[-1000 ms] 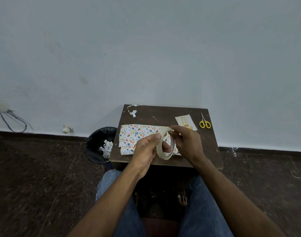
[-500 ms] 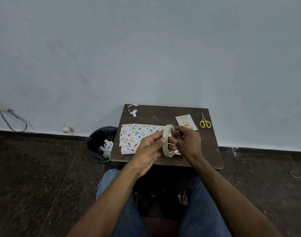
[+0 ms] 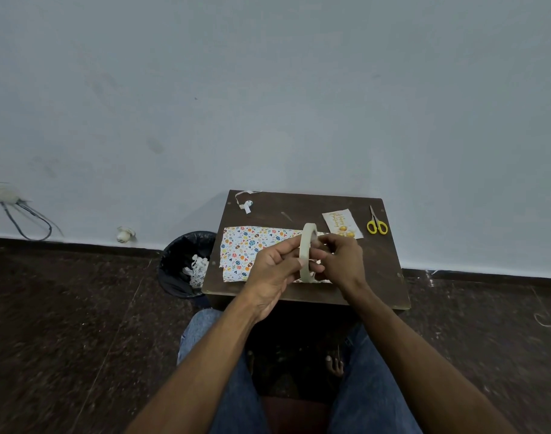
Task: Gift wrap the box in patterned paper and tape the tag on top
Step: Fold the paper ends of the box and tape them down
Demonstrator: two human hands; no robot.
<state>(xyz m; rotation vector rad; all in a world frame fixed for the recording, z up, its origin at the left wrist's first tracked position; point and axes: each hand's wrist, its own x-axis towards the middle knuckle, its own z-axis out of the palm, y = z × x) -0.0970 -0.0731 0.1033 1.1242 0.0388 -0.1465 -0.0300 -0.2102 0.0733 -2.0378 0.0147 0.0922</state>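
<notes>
A cream roll of masking tape (image 3: 307, 250) stands on edge above the small brown table (image 3: 383, 277), held between both hands. My left hand (image 3: 275, 266) grips its rim with thumb and fingers. My right hand (image 3: 341, 261) pinches the roll from the other side, fingers at its inner ring. Under the hands lies the patterned wrapping paper (image 3: 246, 250), white with coloured shapes; I cannot make out the box. The gift tag (image 3: 341, 223), white with yellow print, lies flat at the back right.
Yellow-handled scissors (image 3: 376, 223) lie to the right of the tag. Paper and tape scraps (image 3: 246, 204) sit at the table's back left corner. A black bin (image 3: 186, 264) with crumpled paper stands on the floor to the left. The wall rises close behind the table.
The tape roll has turned from showing its open ring to nearly edge-on and has risen slightly. Both hands kept hold of it and shifted a little to the right.
</notes>
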